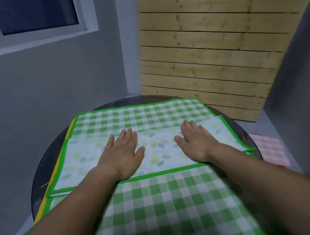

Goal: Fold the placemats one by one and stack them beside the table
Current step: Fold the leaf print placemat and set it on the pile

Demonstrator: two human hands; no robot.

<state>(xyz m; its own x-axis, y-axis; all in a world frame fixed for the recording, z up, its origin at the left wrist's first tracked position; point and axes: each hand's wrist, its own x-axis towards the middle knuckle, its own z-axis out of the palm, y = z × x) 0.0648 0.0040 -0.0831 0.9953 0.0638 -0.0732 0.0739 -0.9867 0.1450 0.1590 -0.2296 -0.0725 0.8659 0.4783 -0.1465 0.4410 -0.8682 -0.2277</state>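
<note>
Mid-fold rn, prob the first fold of this one. Got the left hand and right hand both laid palm-down, fingers straight and a bit spread, gripping nothing, just pressing the folded panel of the green placemat flat at abt the middle of the table. Leaf-print side facing up on that panel, gingham showing toward the table's far side and near side. Can't tell tbh whether that gingham is the same mat or another green one underneath.

Long axis running left-right across the table. Soft crease along the panel's far edge, green-bordered free edge pointing at the table's near side. Right end skewed a little, corner not quite squared up.

Also spotted a yellow edge peeking out along the table's left side, so prob at least one more mat below. Pink checked mat sitting folded just off the table's right side, lower down, looks like the stack spot.

Next move imo: square that right corner, pinch one short end, bring it across to the other short end, smooth again, then carry over onto the pink one.
</note>
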